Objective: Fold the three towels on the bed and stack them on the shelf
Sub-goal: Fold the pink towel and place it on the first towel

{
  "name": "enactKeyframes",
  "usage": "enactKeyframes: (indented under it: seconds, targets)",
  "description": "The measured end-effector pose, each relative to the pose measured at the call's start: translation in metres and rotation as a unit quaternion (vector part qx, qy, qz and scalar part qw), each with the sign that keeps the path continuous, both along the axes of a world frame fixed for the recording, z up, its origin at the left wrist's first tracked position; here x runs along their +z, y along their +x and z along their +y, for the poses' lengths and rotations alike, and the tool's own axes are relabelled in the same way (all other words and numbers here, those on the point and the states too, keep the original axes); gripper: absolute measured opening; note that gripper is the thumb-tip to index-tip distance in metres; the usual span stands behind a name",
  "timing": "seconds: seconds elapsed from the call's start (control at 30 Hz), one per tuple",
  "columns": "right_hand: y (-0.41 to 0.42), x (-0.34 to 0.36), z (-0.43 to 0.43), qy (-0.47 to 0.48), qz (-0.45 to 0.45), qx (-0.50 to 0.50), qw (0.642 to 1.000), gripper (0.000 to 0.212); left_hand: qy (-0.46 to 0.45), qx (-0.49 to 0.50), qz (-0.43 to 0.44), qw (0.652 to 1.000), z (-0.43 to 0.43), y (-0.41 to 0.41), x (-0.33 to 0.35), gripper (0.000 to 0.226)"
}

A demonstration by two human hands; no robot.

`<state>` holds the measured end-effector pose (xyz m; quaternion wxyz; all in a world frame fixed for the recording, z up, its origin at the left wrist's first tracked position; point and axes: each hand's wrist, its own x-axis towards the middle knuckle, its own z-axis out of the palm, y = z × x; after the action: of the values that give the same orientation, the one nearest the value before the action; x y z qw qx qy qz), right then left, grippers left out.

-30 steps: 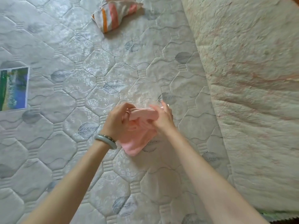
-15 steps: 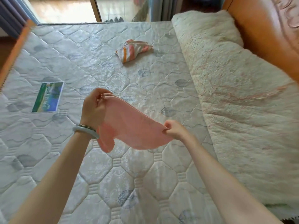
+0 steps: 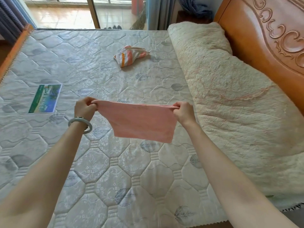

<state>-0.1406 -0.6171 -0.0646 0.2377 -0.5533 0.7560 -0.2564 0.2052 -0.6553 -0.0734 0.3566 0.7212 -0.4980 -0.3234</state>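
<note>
A small pink towel (image 3: 141,120) hangs stretched flat in the air above the quilted mattress (image 3: 98,170). My left hand (image 3: 84,108) pinches its upper left corner and my right hand (image 3: 183,111) pinches its upper right corner. The towel's lower edge hangs free. A crumpled towel with orange and pink stripes (image 3: 130,55) lies farther back on the mattress. No shelf is in view.
A thick cream blanket (image 3: 230,104) covers the right side of the bed, against a carved wooden headboard (image 3: 271,46). A green and blue printed label (image 3: 45,98) lies on the mattress at the left. Glass doors and curtains stand behind the bed.
My hands lifted the bunched pink towel off the mattress and pulled apart, spreading it flat between them. The view tilted up to show the whole bed.
</note>
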Motion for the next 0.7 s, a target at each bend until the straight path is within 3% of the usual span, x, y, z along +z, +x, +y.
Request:
enactKeyframes:
  seconds: [0.2, 0.4, 0.6, 0.7]
  targets:
    - [-0.021, 0.003, 0.008, -0.035, 0.022, -0.027, 0.999, 0.02, -0.016, -0.06, -0.026, 0.998, -0.001, -0.019, -0.005, 0.018]
    - [-0.03, -0.006, -0.007, -0.077, 0.014, -0.052, 0.996, 0.019, -0.036, -0.06, -0.052, 0.996, -0.024, -0.034, 0.003, 0.019]
    - [-0.039, -0.007, -0.015, -0.124, -0.004, -0.062, 0.99, 0.02, -0.07, -0.052, 0.002, 0.996, -0.032, -0.041, 0.007, 0.018]
    - [-0.041, -0.021, -0.005, -0.121, -0.006, -0.051, 0.991, 0.019, -0.032, -0.055, 0.048, 0.997, -0.016, -0.034, -0.009, 0.016]
